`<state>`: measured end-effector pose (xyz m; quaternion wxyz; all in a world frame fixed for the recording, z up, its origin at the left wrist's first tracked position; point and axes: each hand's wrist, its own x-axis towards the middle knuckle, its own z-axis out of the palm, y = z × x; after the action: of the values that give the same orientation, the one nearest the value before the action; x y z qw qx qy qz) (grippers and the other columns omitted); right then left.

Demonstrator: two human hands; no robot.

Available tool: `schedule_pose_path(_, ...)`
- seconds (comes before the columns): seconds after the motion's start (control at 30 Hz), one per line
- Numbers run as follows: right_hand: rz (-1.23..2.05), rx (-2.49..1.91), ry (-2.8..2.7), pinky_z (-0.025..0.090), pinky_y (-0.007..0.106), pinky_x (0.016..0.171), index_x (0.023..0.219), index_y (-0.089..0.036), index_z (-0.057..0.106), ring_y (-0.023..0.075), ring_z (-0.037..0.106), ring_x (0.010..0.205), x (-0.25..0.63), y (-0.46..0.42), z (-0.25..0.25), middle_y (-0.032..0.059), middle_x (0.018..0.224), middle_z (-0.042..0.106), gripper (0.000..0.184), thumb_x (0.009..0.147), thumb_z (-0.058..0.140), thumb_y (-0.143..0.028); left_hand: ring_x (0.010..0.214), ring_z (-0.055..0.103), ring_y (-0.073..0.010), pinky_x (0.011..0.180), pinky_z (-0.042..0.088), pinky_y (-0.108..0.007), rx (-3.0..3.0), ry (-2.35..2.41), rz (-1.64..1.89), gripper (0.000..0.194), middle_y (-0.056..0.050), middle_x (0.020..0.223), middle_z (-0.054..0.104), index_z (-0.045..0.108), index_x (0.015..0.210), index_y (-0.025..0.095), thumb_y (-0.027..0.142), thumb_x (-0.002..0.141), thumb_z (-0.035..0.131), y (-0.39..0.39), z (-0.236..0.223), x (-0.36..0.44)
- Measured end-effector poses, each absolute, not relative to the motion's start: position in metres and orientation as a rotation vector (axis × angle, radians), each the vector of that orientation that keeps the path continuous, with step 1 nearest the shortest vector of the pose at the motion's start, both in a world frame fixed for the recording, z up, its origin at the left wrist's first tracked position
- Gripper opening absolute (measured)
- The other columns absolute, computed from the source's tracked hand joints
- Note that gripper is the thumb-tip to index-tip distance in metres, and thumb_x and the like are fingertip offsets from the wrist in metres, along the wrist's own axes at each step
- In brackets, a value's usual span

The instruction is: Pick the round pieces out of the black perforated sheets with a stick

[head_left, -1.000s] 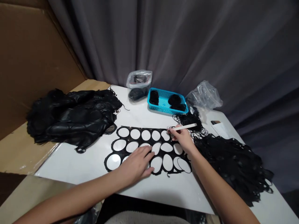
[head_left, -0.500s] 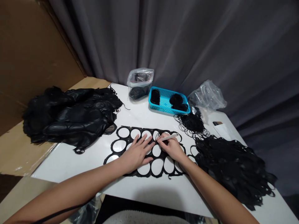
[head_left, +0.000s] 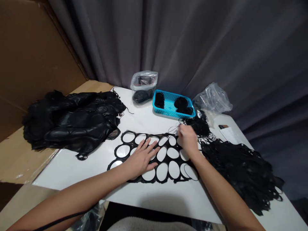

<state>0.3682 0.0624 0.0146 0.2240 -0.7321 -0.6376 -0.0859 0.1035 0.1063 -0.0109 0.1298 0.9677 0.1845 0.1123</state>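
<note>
A black perforated sheet (head_left: 168, 170) with oval cut-outs lies flat on the white surface (head_left: 154, 200), its long axis running from 9 to 3 o'clock. The left hand (head_left: 141, 157) is pressed on it, fingers spread wide. The right hand (head_left: 189, 139) is blurred and narrowly bunched at the sheet's upper edge, beside a tangle of black loops (head_left: 196, 126); whether anything is held cannot be told. A bare strip of surface is left at 6 o'clock, a black scrap heap (head_left: 240, 173) crowds the 3 o'clock end, and another black heap (head_left: 72, 122) is placed at 10 o'clock.
</note>
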Motion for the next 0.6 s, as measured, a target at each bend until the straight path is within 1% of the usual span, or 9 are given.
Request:
schedule_pose_path(0.07, -0.251, -2.119, -1.476, 0.04, 0.034, 0.068, 0.08, -0.02, 0.057, 0.0252, 0.055, 0.074, 0.398, 0.073, 0.02, 0.0093, 0.075, 0.062, 0.018, 0.092, 0.044, -0.024, 0.148, 0.024, -0.0379, 0.117, 0.025, -0.057, 2.798, 0.525, 0.302, 0.061, -0.012, 0.157, 0.037, 0.046, 0.145, 0.02, 0.043, 0.092, 0.064, 0.108, -0.008, 0.103)
schedule_pose_path(0.17, -0.125, -2.092, -1.188, 0.04, 0.033, 0.064, 0.075, -0.021, 0.055, 0.0223, 0.054, 0.067, 0.423, 0.083, 0.027, 0.0066, 0.07, 0.062, 0.016, 0.086, 0.053, -0.033, 0.147, 0.025, -0.041, 0.115, 0.027, -0.061, 2.78, 0.518, 0.246, 0.061, -0.013, 0.155, 0.04, 0.047, 0.143, 0.019, 0.041, 0.09, 0.067, 0.11, -0.002, 0.105)
schedule_pose_path(0.27, 0.316, -1.881, -0.887, 0.036, 0.029, 0.052, 0.069, -0.022, 0.051, 0.0176, 0.052, 0.058, 0.417, 0.089, 0.03, 0.0045, 0.067, 0.062, 0.022, 0.075, 0.066, -0.036, 0.146, 0.027, -0.0427, 0.113, 0.028, -0.064, 2.773, 0.527, 0.261, 0.059, -0.014, 0.151, 0.045, 0.05, 0.14, 0.02, 0.042, 0.089, 0.069, 0.113, 0.002, 0.106)
schedule_pose_path(0.33, 0.618, -1.711, -0.759, 0.033, 0.025, 0.044, 0.068, -0.021, 0.049, 0.0158, 0.054, 0.056, 0.402, 0.093, 0.028, 0.0047, 0.07, 0.064, 0.028, 0.069, 0.073, -0.038, 0.145, 0.03, -0.0408, 0.114, 0.028, -0.061, 2.79, 0.537, 0.3, 0.057, -0.016, 0.15, 0.046, 0.051, 0.139, 0.018, 0.042, 0.09, 0.068, 0.115, 0.005, 0.103)
schedule_pose_path(0.4, 0.767, -1.626, -0.734, 0.033, 0.022, 0.04, 0.068, -0.021, 0.049, 0.017, 0.06, 0.061, 0.383, 0.096, 0.026, 0.0059, 0.073, 0.066, 0.033, 0.065, 0.077, -0.038, 0.143, 0.035, -0.0376, 0.116, 0.03, -0.056, 2.816, 0.553, 0.349, 0.055, -0.018, 0.149, 0.046, 0.051, 0.138, 0.015, 0.039, 0.091, 0.067, 0.118, 0.007, 0.096)
schedule_pose_path(0.47, 0.881, -1.561, -0.741, 0.036, 0.021, 0.038, 0.069, -0.021, 0.049, 0.0192, 0.066, 0.068, 0.364, 0.098, 0.025, 0.007, 0.075, 0.067, 0.035, 0.064, 0.079, -0.037, 0.14, 0.041, -0.0352, 0.116, 0.033, -0.052, 2.839, 0.567, 0.385, 0.05, -0.018, 0.147, 0.048, 0.052, 0.135, 0.013, 0.036, 0.092, 0.065, 0.122, 0.008, 0.087)
schedule_pose_path(0.53, 1.061, -1.443, -0.725, 0.04, 0.019, 0.039, 0.072, -0.021, 0.05, 0.0207, 0.07, 0.077, 0.346, 0.098, 0.024, 0.0076, 0.079, 0.069, 0.035, 0.065, 0.081, -0.034, 0.136, 0.047, -0.0335, 0.114, 0.038, -0.05, 2.852, 0.57, 0.4, 0.044, -0.018, 0.144, 0.051, 0.055, 0.131, 0.014, 0.035, 0.093, 0.063, 0.125, 0.007, 0.077)
schedule_pose_path(0.6, 1.236, -1.329, -0.701, 0.047, 0.019, 0.044, 0.073, -0.021, 0.051, 0.0206, 0.071, 0.082, 0.329, 0.097, 0.024, 0.0066, 0.081, 0.068, 0.033, 0.067, 0.082, -0.032, 0.134, 0.05, -0.0324, 0.112, 0.041, -0.049, 2.86, 0.559, 0.409, 0.042, -0.018, 0.143, 0.052, 0.056, 0.131, 0.014, 0.035, 0.094, 0.061, 0.125, 0.005, 0.069)
